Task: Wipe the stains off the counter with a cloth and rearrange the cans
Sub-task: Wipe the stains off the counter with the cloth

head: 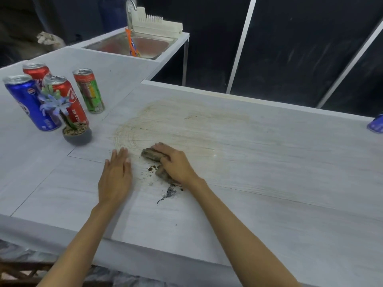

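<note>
My right hand presses a dirty brown cloth flat on the pale counter. A wide brownish smear spreads beyond the cloth. Dark crumbs and a dark blue-black streak lie just in front of it. My left hand rests flat on the counter, fingers together, a little left of the cloth, holding nothing. At the far left stand several cans: a blue one, a red cola one, a second red one behind, and a red-and-green one.
A small grey pot with a purple flower stands in front of the cans. A sink with a white rack sits at the back. A blue object shows at the right edge. The counter's far edge drops off to dark panels.
</note>
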Motion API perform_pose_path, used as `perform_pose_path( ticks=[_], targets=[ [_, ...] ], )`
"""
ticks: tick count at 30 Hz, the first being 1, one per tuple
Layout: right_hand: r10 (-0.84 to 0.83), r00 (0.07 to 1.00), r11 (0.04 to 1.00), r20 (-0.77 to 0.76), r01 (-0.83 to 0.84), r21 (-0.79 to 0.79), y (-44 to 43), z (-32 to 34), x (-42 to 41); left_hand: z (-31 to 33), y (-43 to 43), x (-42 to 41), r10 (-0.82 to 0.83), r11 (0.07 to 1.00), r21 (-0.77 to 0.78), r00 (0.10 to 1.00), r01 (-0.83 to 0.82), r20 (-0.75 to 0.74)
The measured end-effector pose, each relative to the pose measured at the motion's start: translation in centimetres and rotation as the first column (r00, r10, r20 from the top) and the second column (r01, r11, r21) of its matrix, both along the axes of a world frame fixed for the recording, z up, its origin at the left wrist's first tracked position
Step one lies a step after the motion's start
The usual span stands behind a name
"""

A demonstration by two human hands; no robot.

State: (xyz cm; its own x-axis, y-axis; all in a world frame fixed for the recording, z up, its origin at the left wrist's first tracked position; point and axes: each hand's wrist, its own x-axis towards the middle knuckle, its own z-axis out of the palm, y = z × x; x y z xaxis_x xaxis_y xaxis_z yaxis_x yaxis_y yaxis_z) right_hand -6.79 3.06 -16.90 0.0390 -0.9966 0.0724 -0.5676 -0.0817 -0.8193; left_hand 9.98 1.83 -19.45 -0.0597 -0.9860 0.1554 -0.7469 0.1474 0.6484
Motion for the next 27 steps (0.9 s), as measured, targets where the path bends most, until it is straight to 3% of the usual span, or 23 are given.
perform_pose_path(
  ticks=[1,3,4,6,9,12,15,19,21,23,25,27],
  targets=[
    [0.009,0.983,0.997,0.183,-0.022,0.07,0.1,0.7,-0.8,0.1,0.1,-0.1,0.012,1.0,0.002,1.0,-0.012,0.001],
    [-0.075,0.859,0.982,0.506,-0.025,0.188,0.3,1.8,-3.7,0.3,0.3,-0.2,0.014,1.0,-0.008,1.0,-0.014,0.005],
    [-0.149,0.794,0.973,0.59,0.012,0.23,0.3,2.2,-5.6,0.3,0.3,-0.3,0.009,1.0,-0.015,1.0,-0.009,0.008],
    [-0.292,0.738,0.948,0.609,0.14,0.286,0.5,2.5,-9.8,0.2,0.3,-0.4,0.006,1.0,-0.025,1.0,-0.006,0.016],
    [-0.448,0.761,0.89,0.469,0.329,0.316,1.4,2.1,-15.2,0.2,0.2,-0.5,0.021,1.0,-0.019,0.999,-0.02,0.035],
    [-0.485,0.813,0.872,0.321,0.42,0.253,2.0,1.5,-18.1,0.2,0.2,-0.5,0.025,1.0,-0.012,0.998,-0.025,0.052],
    [-0.402,0.913,0.913,0.065,0.394,0.107,1.9,1.1,-19.3,0.3,0.3,-0.5,0.029,1.0,-0.007,0.997,-0.028,0.065],
    [-0.403,0.871,0.913,-0.281,0.362,-0.187,1.5,2.8,-21.2,0.3,0.4,-0.4,0.016,1.0,-0.015,0.997,-0.015,0.073],
    [-0.358,0.884,0.92,-0.301,0.279,-0.275,1.4,4.0,-21.6,0.1,0.3,-0.3,0.005,1.0,-0.021,0.997,-0.003,0.077],
    [-0.215,0.906,0.962,-0.365,0.133,-0.238,1.4,4.2,-21.0,-0.1,0.1,-0.2,-0.007,1.0,-0.028,0.996,0.009,0.087],
    [-0.052,0.829,0.998,-0.557,0.017,-0.068,1.3,2.8,-20.3,-0.2,0.0,-0.1,-0.007,0.999,-0.03,0.996,0.01,0.087],
    [0.009,0.791,0.999,-0.612,0.026,0.048,1.4,0.8,-20.1,-0.2,0.1,0.0,-0.007,0.999,-0.036,0.996,0.011,0.086]
  ],
)
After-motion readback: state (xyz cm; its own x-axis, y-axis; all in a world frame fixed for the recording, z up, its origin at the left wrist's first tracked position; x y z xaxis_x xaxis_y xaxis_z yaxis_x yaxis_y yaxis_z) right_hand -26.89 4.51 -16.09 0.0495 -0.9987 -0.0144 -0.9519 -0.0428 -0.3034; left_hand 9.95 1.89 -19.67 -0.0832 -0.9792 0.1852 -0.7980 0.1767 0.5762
